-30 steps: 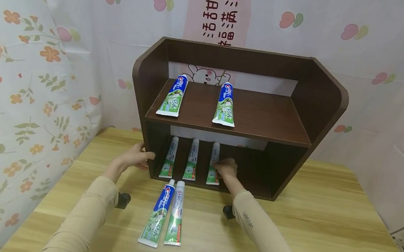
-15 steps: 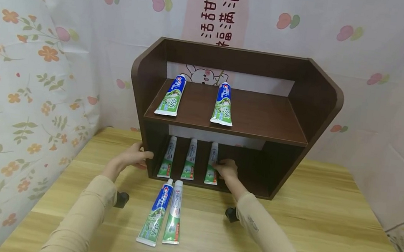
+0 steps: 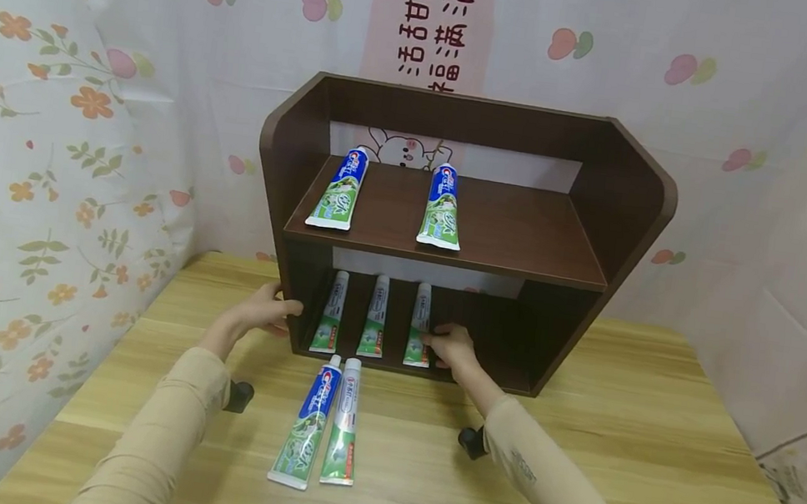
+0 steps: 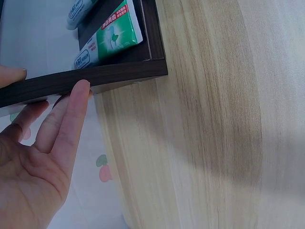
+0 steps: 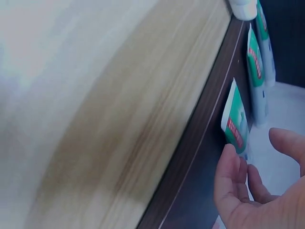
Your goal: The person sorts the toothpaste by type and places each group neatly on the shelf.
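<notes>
On the lower level of a dark brown shelf [image 3: 528, 225] lie three grey-and-green toothpaste tubes, side by side. My right hand [image 3: 454, 346] is at the right edge of the rightmost toothpaste tube [image 3: 421, 317]. In the right wrist view, fingertips touch or nearly touch that tube [image 5: 237, 119], while the thumb stands apart from it. My left hand [image 3: 256, 311] holds the shelf's left side panel [image 4: 119, 73], thumb on the inner side and fingers on the outer side.
Two blue-and-green toothpaste tubes, one left [image 3: 339, 194] and one nearer the middle [image 3: 442, 210], lie on the upper level. In front of the shelf, a blue-and-green tube [image 3: 307, 425] and a white-and-green tube [image 3: 344, 425] lie together on the wooden table [image 3: 621, 447].
My right hand has drawn slightly right from the rightmost lower tube, and its forearm has shifted right. The left hand keeps its place on the panel. The head view has shifted slightly.
</notes>
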Available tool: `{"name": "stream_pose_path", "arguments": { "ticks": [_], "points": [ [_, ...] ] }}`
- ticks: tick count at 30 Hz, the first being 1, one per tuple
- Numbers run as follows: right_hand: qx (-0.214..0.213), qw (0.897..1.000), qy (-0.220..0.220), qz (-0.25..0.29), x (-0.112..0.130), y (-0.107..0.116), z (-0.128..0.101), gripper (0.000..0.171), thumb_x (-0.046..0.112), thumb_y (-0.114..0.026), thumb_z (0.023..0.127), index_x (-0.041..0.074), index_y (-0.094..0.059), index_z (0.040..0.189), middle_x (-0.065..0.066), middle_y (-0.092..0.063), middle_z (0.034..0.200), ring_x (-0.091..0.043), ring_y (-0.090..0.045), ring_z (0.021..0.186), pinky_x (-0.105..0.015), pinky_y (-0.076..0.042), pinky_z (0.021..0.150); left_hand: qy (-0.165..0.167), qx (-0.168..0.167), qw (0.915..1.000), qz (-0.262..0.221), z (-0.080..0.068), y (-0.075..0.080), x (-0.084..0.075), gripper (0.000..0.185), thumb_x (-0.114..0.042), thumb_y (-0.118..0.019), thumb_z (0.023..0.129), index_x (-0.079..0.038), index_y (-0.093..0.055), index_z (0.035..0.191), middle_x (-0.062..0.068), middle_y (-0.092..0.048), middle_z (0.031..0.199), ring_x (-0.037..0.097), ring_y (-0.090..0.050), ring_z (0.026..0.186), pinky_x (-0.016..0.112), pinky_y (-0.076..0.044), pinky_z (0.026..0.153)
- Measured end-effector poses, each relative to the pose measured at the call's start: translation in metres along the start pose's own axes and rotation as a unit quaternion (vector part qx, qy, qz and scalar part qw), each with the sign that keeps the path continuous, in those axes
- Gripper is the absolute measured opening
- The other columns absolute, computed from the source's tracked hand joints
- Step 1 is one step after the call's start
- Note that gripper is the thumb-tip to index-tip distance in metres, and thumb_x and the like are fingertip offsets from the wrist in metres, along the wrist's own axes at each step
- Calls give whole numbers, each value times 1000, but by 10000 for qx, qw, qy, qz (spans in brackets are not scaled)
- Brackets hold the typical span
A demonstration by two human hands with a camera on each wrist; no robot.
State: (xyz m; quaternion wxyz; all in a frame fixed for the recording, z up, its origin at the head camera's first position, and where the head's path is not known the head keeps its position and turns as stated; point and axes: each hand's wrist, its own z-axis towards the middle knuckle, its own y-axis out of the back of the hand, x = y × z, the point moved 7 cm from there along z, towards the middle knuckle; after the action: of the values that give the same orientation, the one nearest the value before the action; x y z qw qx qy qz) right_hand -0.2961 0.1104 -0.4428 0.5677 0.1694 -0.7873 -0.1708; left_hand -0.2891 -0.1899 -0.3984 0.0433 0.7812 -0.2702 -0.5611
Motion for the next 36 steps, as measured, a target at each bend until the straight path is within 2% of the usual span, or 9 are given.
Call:
{"name": "stream_pose_path", "arguments": {
  "ticks": [6, 11, 14, 18, 21, 31, 36],
  "points": [
    [212, 9998, 51, 35, 4, -10, -14, 45, 21, -61, 85, -2, -48, 121, -18, -59, 105, -29, -60, 93, -37, -56, 71, -21, 31, 10000, 17, -1, 1, -2, 78, -22, -45, 87, 10, 0, 142, 35, -24, 139, 45, -46, 116, 39, -53, 87],
    [429, 9989, 52, 172, 5, -21, -23, 45, 22, -62, 85, -2, -48, 121, -19, -56, 112, -28, -58, 94, -38, -56, 73, -58, 90, 9999, 32, -2, 1, -3, 78, -21, -43, 88, 11, 4, 141, 37, -18, 141, 47, -42, 119, 43, -52, 88],
    [585, 9979, 61, 263, 5, -30, -29, 46, 21, -63, 84, -3, -48, 120, -20, -56, 114, -25, -58, 87, -38, -56, 73, -51, 94, 9999, 31, -3, 1, -3, 78, -21, -43, 88, 11, 5, 141, 37, -17, 141, 47, -42, 119, 43, -52, 89],
    [824, 9963, 91, 229, 2, -45, -37, 46, 21, -64, 83, -3, -48, 119, -17, -60, 106, -20, -56, 75, -35, -55, 70, -105, 92, 9999, 32, -4, 0, -4, 77, -20, -44, 88, 11, 1, 141, 37, -22, 139, 46, -45, 117, 42, -52, 89],
    [982, 9950, 92, 154, 0, -55, -42, 46, 21, -65, 83, -3, -48, 118, -17, -60, 99, -20, -59, 74, -34, -55, 68, -132, 85, 9999, 28, -5, 0, -5, 76, -21, -44, 88, 11, -1, 141, 36, -25, 138, 45, -46, 116, 42, -52, 89],
    [1457, 9890, 151, 221, 0, -84, -57, 48, 12, -68, 77, -8, -47, 115, -20, -60, 101, -17, -55, 71, -33, -57, 67, -133, 89, 9999, -26, -3, -1, -5, 75, -20, -44, 87, 11, -2, 141, 36, -24, 139, 47, -44, 118, 41, -53, 87],
    [1603, 9857, 383, -339, 1, -96, -65, 57, 16, -73, 73, -11, -47, 117, -20, -61, 101, -23, -59, 80, -33, -55, 66, -51, 88, 9999, 7, -3, -2, -4, 76, -21, -44, 89, 11, 2, 141, 37, -20, 141, 47, -41, 120, 42, -52, 89]
  ]
}}
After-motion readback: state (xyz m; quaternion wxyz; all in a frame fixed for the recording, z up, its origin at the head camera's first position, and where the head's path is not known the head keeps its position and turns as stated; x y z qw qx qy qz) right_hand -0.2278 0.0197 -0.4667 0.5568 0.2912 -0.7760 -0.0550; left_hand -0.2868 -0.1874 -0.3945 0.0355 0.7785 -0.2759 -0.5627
